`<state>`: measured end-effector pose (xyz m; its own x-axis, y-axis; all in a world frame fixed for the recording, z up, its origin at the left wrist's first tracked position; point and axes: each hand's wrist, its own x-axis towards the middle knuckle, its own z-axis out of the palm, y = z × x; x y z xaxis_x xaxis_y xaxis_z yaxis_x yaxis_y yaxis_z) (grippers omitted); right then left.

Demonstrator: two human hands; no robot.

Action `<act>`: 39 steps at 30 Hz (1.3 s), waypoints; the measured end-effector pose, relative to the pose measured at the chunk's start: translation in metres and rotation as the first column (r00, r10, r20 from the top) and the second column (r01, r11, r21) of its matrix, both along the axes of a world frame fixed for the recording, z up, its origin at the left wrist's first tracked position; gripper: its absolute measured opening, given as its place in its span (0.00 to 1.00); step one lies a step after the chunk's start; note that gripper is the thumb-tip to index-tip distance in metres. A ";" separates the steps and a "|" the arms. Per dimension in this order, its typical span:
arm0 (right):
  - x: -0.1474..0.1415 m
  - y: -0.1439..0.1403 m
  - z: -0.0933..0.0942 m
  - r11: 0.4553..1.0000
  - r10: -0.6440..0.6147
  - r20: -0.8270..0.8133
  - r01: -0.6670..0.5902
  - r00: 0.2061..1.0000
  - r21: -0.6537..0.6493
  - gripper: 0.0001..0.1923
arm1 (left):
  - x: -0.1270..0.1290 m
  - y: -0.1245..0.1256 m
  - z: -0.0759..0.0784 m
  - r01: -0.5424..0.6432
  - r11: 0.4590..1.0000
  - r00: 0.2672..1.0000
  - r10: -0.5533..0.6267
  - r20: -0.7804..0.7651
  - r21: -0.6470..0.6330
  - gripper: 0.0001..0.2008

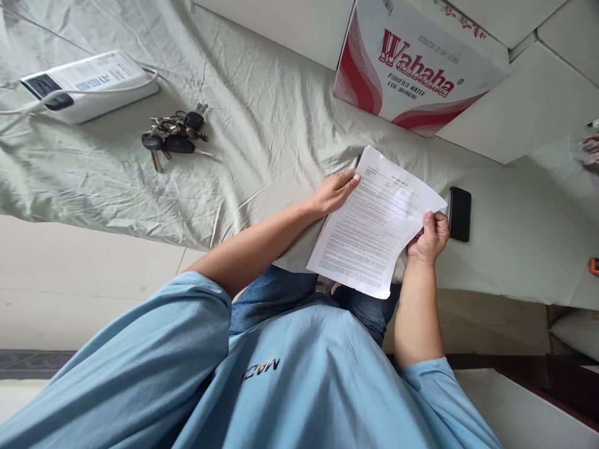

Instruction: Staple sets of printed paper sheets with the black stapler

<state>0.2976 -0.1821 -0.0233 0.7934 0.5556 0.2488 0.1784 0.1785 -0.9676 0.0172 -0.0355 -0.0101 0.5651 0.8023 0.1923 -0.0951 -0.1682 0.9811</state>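
A printed sheet of paper (367, 224), dense with small text, is held up over the table's front edge. My left hand (336, 191) pinches its upper left edge, thumb on top. On the opposite side my right hand (429, 237) grips the right edge with the thumb over the print, and the paper bends there. Whether more sheets lie beneath it, I cannot tell. A dark edge of something shows behind the paper's top left corner, mostly hidden. Just right of my right hand a black phone (460, 214) lies flat on the cloth.
A bunch of keys (175, 134) lies on the wrinkled cloth (262, 106) to the left. Farther left is a white box-shaped device (93, 84) with a white cable. A Wahaha water carton (416, 68) stands behind the paper. An orange-edged object (593, 266) sits at far right.
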 end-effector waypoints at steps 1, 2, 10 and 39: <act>0.001 0.000 -0.001 1.000 0.000 -0.003 0.000 1.000 0.001 0.30 | 0.000 0.000 0.001 -0.002 1.000 1.000 0.002 0.000 0.000 0.40; 0.001 0.000 -0.001 1.000 0.001 -0.006 -0.001 1.000 0.004 0.30 | 0.000 -0.001 0.001 -0.005 1.000 1.000 0.005 0.002 0.000 0.40; 0.002 -0.001 -0.003 1.000 0.026 0.012 -0.026 1.000 0.018 0.28 | 0.000 0.002 -0.005 0.005 1.000 1.000 -0.004 -0.024 0.030 0.35; 0.001 -0.001 -0.004 0.998 -0.023 0.016 0.024 1.000 -0.061 0.27 | 0.001 0.005 -0.005 0.020 0.999 0.999 -0.019 -0.039 0.042 0.37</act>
